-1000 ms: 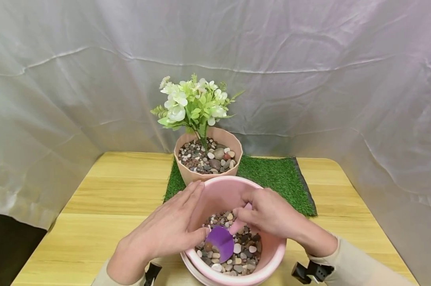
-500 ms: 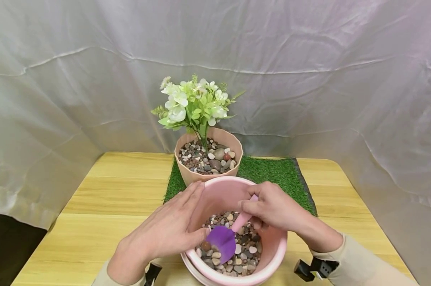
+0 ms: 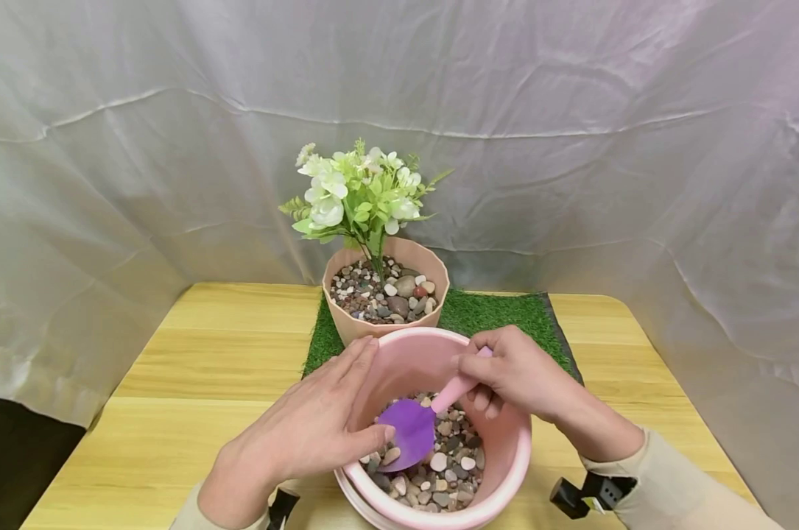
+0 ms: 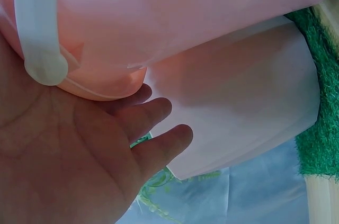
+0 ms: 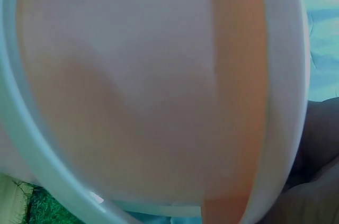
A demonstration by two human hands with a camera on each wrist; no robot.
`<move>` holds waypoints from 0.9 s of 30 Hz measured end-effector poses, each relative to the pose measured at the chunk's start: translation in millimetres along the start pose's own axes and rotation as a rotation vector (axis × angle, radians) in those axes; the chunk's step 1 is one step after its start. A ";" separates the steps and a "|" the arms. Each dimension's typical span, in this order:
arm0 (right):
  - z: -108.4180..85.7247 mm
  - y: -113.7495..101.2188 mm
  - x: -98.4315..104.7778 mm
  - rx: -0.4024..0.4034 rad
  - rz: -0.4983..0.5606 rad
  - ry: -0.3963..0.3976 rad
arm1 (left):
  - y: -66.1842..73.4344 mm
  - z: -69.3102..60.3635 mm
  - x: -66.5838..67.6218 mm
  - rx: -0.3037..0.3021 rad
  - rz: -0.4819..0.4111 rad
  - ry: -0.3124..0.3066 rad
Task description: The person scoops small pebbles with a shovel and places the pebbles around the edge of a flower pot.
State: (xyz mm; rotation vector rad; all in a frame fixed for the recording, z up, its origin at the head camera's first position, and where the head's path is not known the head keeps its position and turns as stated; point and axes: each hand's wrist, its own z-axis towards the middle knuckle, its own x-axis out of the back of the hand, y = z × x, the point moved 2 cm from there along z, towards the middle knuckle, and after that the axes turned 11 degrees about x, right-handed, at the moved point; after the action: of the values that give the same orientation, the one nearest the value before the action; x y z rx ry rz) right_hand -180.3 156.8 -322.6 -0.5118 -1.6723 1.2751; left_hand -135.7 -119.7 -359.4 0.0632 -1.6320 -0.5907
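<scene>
A pink bucket (image 3: 521,471) holds mixed pebbles (image 3: 445,482). My right hand (image 3: 521,375) grips the pink handle of a toy shovel, whose purple blade (image 3: 414,434) lies low among the stones, slanting down to the left. A few pebbles are at the blade's left edge, partly behind my left thumb. My left hand (image 3: 313,419) rests over the bucket's left rim, fingers extended and thumb inside. In the left wrist view, its fingers (image 4: 161,147) lie along the outside of the bucket (image 4: 185,12). The bucket's wall (image 5: 137,75) fills the right wrist view, hiding the shovel.
Behind the bucket stands a peach flowerpot (image 3: 349,327) with pebbles and white artificial flowers (image 3: 366,191). It sits on a green turf mat (image 3: 498,316) on a wooden table (image 3: 194,412). Grey fabric (image 3: 538,147) hangs around the table. A white bucket handle (image 4: 37,23) hangs by my left palm.
My right hand has moved up and to the right, still gripping the shovel, and its blade has shifted slightly up and left. The left hand has stayed in place.
</scene>
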 end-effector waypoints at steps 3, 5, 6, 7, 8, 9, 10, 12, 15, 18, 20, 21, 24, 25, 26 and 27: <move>0.0 1.3 2.2 -0.007 0.018 0.023 | 0.2 0.0 0.0 0.015 -0.013 -0.009; -0.1 2.2 3.4 -0.007 0.033 0.038 | 0.5 -0.4 0.0 0.029 -0.017 -0.014; -0.3 2.6 3.9 -0.009 0.043 0.047 | 0.6 -0.6 0.1 0.035 -0.017 -0.017; -0.6 3.0 4.5 -0.010 0.054 0.057 | 0.8 -0.7 0.1 0.040 -0.016 -0.019; -1.0 3.4 5.0 -0.010 0.064 0.069 | 0.9 -0.8 0.2 0.042 -0.018 -0.021; -1.4 3.9 5.5 -0.012 0.076 0.080 | 0.9 -0.9 0.2 0.042 -0.019 -0.021; -1.8 4.5 6.1 -0.013 0.089 0.094 | 0.9 -1.0 0.3 0.040 -0.019 -0.020; -2.7 5.7 7.2 -0.018 0.115 0.120 | 0.8 -1.2 0.6 0.030 -0.021 -0.017; -3.9 7.8 9.2 -0.025 0.140 0.161 | 0.3 -0.9 0.9 0.015 -0.026 -0.007; -4.8 10.6 11.5 -0.034 0.150 0.206 | -0.2 -0.6 0.7 0.015 -0.033 -0.007; -5.0 12.5 12.9 -0.032 0.153 0.228 | -0.3 -0.4 0.7 0.021 -0.041 -0.010; -5.1 13.6 13.7 -0.031 0.153 0.236 | -0.3 -0.3 0.7 0.022 -0.044 -0.012; -5.7 16.4 16.1 -0.023 0.168 0.248 | -0.2 0.0 0.8 0.025 -0.048 -0.015; -6.0 17.4 16.9 -0.020 0.175 0.248 | -0.1 0.2 0.9 0.024 -0.048 -0.015; -6.5 18.3 17.7 -0.019 0.180 0.248 | 0.0 0.3 1.0 0.024 -0.048 -0.016; -7.1 19.2 18.6 -0.020 0.184 0.249 | 0.1 0.5 0.9 0.023 -0.047 -0.017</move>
State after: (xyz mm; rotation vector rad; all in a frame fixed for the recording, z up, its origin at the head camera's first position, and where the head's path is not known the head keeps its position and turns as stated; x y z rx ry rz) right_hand -186.9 182.0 -331.9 -0.8182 -1.4565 1.2682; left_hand -136.3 -119.8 -358.5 0.1139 -1.6579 -0.6098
